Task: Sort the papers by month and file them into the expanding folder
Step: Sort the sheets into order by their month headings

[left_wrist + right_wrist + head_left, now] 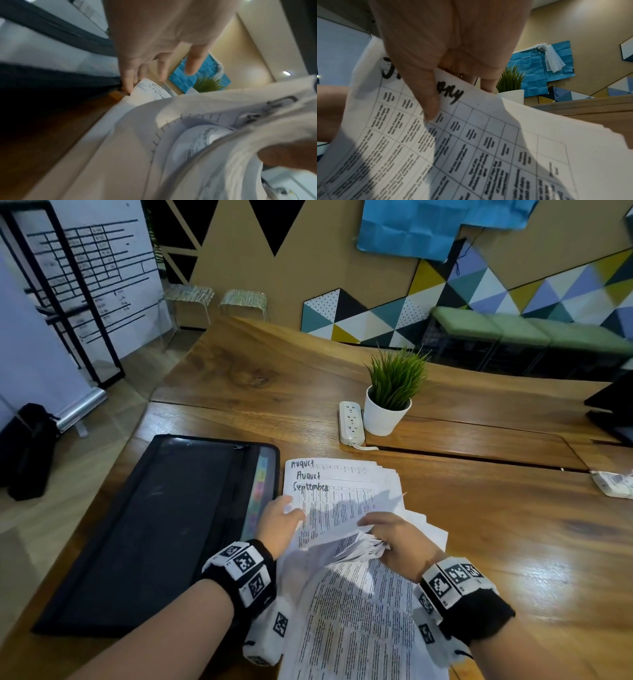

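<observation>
A black folder (150, 529) lies flat at the left of the wooden counter (496, 525), its coloured tabs (258, 491) showing along the right edge; just beside it the left hand (279, 523) rests on the left edge of the papers (337, 498), fingers (127, 79) straight and loosely spread, touching the stack's edge and gripping nothing. The stack is fanned on the counter so that handwritten headings show one under another: August, August, September; the sheets carry printed tables. To the right, the right hand (397, 537) holds up several curled sheets (356, 544) by their top edges; in the right wrist view the thumb (428, 97) presses on a top sheet (471, 148) with a handwritten heading partly covered, and the other fingers are curled behind it, so the hand pinches the paper. A further printed sheet (356, 625) lies nearest the person, between the wrists. Behind the papers stand a white power strip (350, 422) and, touching it on the right, a potted plant (390, 402); a white thing (613, 482) lies at the far right edge, too cut off to tell.
</observation>
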